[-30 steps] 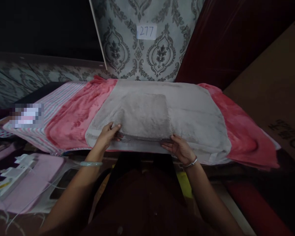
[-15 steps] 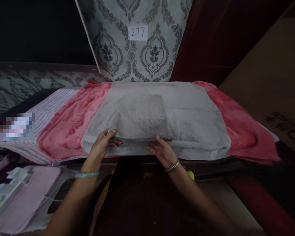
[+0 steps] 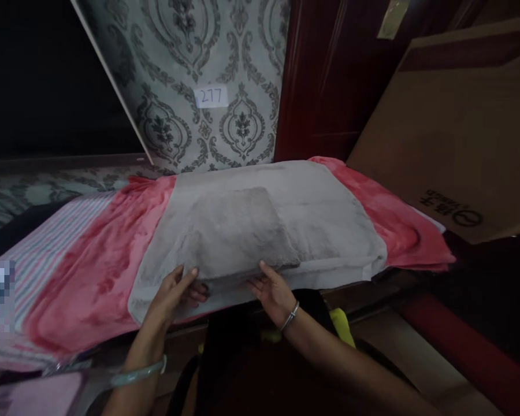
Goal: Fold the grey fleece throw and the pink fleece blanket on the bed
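A folded grey plush cloth (image 3: 238, 231) lies on top of a larger grey plush cloth (image 3: 329, 231), which is spread over a pink blanket (image 3: 99, 271). My left hand (image 3: 173, 292) grips the near left edge of the folded piece, thumb on top and fingers tucked under. My right hand (image 3: 273, 289) holds the near right edge of the same piece, fingers slid beneath it. A pale green bangle sits on my left wrist and a silver bracelet on my right.
A striped cloth (image 3: 47, 237) lies under the pink blanket at the left. Behind stands a patterned wall panel with a "277" label (image 3: 211, 96). A dark red door (image 3: 325, 75) and a large cardboard box (image 3: 450, 127) stand at the right.
The view has swung left and down. My right hand moved left along the near edge of the folded grey piece, closer to my left hand; both keep their hold.
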`<state>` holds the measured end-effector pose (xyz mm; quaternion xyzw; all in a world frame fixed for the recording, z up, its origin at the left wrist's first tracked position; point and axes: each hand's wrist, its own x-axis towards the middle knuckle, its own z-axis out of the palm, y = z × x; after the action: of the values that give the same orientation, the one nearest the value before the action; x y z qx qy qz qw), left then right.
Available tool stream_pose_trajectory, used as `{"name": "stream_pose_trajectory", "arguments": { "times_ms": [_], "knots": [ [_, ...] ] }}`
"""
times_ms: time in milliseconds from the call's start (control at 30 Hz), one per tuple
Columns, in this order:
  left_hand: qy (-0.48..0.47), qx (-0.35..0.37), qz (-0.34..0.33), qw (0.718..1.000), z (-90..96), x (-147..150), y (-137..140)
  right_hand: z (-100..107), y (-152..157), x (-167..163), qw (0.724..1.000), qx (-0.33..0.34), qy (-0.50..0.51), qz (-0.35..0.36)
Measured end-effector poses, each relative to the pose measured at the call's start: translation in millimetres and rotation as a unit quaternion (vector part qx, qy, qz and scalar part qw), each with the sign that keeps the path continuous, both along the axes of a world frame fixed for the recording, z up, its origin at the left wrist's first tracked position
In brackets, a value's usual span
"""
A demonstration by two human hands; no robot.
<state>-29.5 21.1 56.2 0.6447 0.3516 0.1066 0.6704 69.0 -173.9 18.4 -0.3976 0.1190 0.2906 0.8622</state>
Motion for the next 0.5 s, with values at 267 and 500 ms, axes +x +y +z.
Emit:
{"name": "stream_pose_trajectory", "arguments": {
  "times_ms": [267, 500],
  "knots": [
    [-0.005, 0.014, -0.064, 0.998, -16.5, -2.5, 16.4, -1.4, 36.7, -1.6, 0.995, -0.095, -0.007, -0.010],
    [-0.012, 0.059, -0.057, 0.997, -8.2, -7.8, 19.2, -12.1, 45.7, 19.1, 0.990, -0.109, -0.076, -0.038]
  ]
}}
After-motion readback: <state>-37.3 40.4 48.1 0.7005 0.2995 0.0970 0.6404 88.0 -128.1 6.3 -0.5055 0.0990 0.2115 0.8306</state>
